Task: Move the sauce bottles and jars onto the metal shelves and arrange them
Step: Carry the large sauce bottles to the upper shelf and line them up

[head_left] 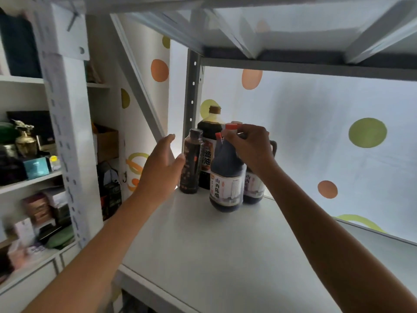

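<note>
Several dark sauce bottles stand at the back left of the white metal shelf [225,256]. My right hand [250,147] grips the red-capped neck of a vinegar bottle [226,177] with a white label. A second, similar vinegar bottle [253,188] stands behind it, mostly hidden by my right hand. A tall soy sauce bottle [209,132] with a brown cap is at the back. A slim dark bottle [191,161] stands at the left. My left hand [162,168] is open, its fingers straight, just beside the slim bottle.
A grey shelf upright [191,93] rises behind the bottles and the upper shelf [293,30] hangs low overhead. A spotted white sheet [338,143] backs the shelf. White side shelves [29,181] at the left hold boxes and jars.
</note>
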